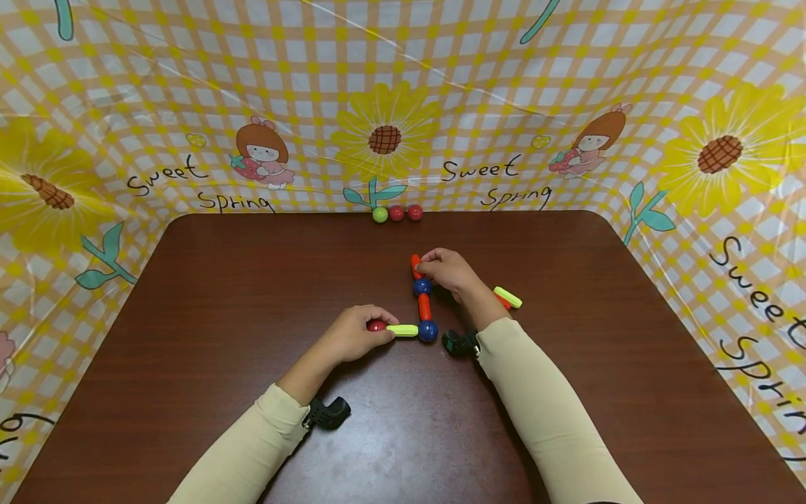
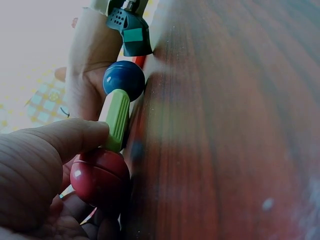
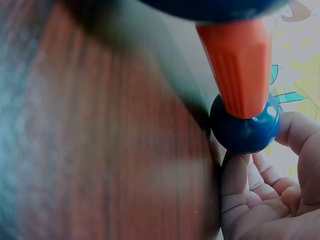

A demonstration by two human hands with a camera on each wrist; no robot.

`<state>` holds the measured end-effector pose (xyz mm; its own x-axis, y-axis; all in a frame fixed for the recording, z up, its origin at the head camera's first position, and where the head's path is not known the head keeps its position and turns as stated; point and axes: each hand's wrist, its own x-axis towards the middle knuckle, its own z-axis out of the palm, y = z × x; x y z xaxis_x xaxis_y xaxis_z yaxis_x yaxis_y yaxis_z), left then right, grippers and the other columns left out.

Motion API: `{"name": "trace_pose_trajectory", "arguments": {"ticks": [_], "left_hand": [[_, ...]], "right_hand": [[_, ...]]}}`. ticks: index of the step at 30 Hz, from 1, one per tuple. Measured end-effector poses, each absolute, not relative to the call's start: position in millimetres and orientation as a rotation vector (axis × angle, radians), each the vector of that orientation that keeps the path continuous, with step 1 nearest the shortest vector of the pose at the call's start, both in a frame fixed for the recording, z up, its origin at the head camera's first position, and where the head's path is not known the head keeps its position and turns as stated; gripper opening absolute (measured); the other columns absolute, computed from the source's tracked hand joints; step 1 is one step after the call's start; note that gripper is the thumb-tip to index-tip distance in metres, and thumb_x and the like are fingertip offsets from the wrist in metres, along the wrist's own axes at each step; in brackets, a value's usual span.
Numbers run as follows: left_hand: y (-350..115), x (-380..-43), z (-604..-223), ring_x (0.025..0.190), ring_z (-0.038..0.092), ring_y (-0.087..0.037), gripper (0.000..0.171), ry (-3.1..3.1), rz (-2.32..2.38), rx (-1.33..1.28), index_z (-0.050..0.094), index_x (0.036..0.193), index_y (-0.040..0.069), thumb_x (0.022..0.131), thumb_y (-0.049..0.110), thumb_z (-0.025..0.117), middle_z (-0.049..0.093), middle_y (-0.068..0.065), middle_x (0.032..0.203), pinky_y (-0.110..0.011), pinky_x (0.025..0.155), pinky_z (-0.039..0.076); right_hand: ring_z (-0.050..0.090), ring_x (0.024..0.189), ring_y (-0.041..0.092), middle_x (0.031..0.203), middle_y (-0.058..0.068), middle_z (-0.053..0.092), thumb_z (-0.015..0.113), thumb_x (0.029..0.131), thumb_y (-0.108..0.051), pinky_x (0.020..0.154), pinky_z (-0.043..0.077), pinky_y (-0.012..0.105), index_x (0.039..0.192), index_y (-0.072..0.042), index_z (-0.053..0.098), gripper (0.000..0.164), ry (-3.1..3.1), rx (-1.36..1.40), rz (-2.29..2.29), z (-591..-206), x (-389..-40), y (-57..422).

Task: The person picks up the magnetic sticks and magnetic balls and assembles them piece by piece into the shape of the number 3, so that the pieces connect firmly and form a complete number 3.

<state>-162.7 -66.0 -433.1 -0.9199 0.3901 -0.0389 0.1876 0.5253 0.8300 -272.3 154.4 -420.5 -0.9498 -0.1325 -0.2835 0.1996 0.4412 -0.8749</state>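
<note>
A chain of toy rods and balls lies on the table in an L shape. My left hand [image 1: 352, 332] pinches the yellow-green rod [image 1: 405, 330] near the red ball [image 2: 100, 177] at its left end. The rod's other end meets a blue ball [image 1: 428, 331]. From that ball a red rod [image 1: 425, 306] runs away to a second blue ball [image 1: 422, 288]. Beyond it, my right hand [image 1: 450, 269] pinches another red rod [image 1: 415, 264], which lines up with this ball. In the right wrist view the second blue ball [image 3: 245, 125] hides the rod in the fingers.
Right of the right forearm lie a loose yellow-green rod [image 1: 508, 297] and a red one [image 1: 502, 302], partly covered. Along the back edge sit a green ball [image 1: 380, 215] and two red balls [image 1: 396, 213]. Patterned cloth [image 1: 302, 91] rises behind the brown table [image 1: 252, 266] and at its sides.
</note>
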Motion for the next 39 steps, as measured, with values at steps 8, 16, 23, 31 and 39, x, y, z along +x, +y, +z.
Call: {"name": "trace_pose_trajectory", "arguments": {"ticks": [8,16,23,31,39], "left_hand": [[-64.8,-162.0,-432.9,0.088,0.056,-0.013,0.012,2.537,1.361,0.466,0.076,0.098,0.016,0.087,0.014,0.074,0.068,0.002,0.101,-0.03,0.077,0.046],[-74.8,-170.0,-425.8,0.074,0.059,-0.017,0.022,2.401,1.43,0.455,0.071,0.111,0.009,0.091,0.018,0.071,0.064,-0.003,0.093,-0.031,0.062,0.052],[-98.5,-212.4,-406.2,0.108,0.056,-0.023,0.033,2.471,1.409,0.402,0.067,0.121,0.005,0.095,0.024,0.067,0.065,-0.006,0.115,-0.04,0.09,0.045],[-92.8,-280.0,-394.7,0.117,0.052,-0.028,0.032,2.613,1.275,0.381,0.064,0.123,0.006,0.096,0.024,0.063,0.059,-0.01,0.125,-0.044,0.094,0.044],[-76.7,-332.4,-403.5,0.123,0.051,-0.029,0.039,2.705,1.251,0.277,0.06,0.134,0.008,0.099,0.025,0.062,0.057,-0.012,0.133,-0.044,0.098,0.043]], "right_hand": [[0.054,0.09,0.023,0.103,0.01,0.06,0.064,0.095,-0.02,0.082,0.046,0.034,0.112,-0.002,0.058,0.025,2.377,0.064,-1.516,-420.7,-272.0,155.5],[0.055,0.091,0.024,0.103,0.01,0.06,0.064,0.096,-0.021,0.082,0.045,0.034,0.114,-0.002,0.058,0.027,2.377,0.057,-1.515,-421.4,-271.7,155.4],[0.054,0.09,0.024,0.104,0.01,0.058,0.063,0.096,-0.019,0.081,0.045,0.033,0.112,-0.002,0.058,0.024,2.359,0.048,-1.533,-422.1,-272.0,157.3],[0.054,0.089,0.022,0.099,0.008,0.059,0.064,0.095,-0.019,0.08,0.045,0.033,0.112,-0.002,0.059,0.024,2.366,0.047,-1.556,-419.5,-272.6,156.3],[0.056,0.086,0.021,0.091,0.005,0.061,0.065,0.095,-0.018,0.081,0.049,0.032,0.112,-0.001,0.058,0.025,2.345,0.053,-1.559,-421.3,-271.3,155.7]]}}
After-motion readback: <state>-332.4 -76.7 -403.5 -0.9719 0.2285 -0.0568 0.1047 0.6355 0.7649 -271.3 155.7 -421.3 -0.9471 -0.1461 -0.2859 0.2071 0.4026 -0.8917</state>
